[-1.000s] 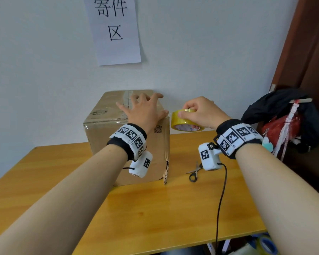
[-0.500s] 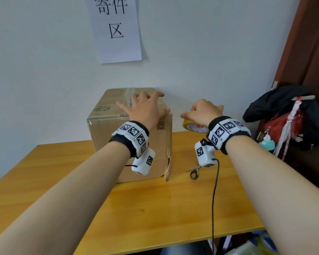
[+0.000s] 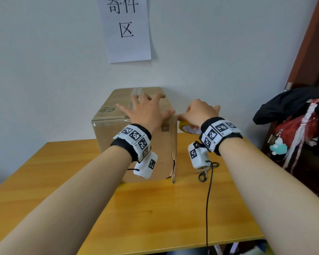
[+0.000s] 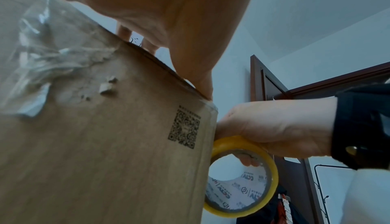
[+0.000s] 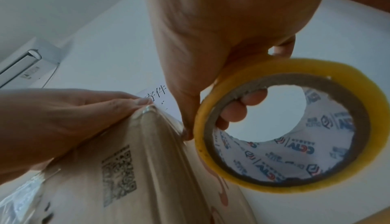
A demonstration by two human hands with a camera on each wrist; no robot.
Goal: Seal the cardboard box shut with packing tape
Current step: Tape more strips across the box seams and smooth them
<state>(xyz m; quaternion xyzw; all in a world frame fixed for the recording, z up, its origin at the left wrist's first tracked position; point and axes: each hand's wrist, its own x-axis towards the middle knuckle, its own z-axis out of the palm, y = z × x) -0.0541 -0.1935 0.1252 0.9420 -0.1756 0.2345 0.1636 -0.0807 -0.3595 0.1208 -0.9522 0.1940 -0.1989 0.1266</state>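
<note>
A brown cardboard box [image 3: 118, 107] stands at the back of the wooden table, with old clear tape along its top seam. My left hand [image 3: 145, 109] lies spread on the box's top, its thumb [image 4: 200, 80] pressing at the near right top corner. My right hand [image 3: 199, 113] grips a yellow roll of packing tape [image 3: 187, 128] right beside that corner. In the right wrist view its fingers [image 5: 238, 109] curl through the roll [image 5: 295, 184] and the thumb touches the box's right edge. A strip of clear tape [image 5: 160, 124] runs down that edge.
Scissors [image 3: 203, 174] lie on the table [image 3: 155, 208] to the right of the box, partly under my right wrist camera. A black cable [image 3: 208, 199] trails to the front edge. Dark clothes and a red bag [image 3: 298, 124] hang at the right. A paper sign [image 3: 126, 28] is on the wall.
My right hand has brought the tape roll leftward and slightly down, from open air up to the box's right top corner. The left hand stays on the box top.
</note>
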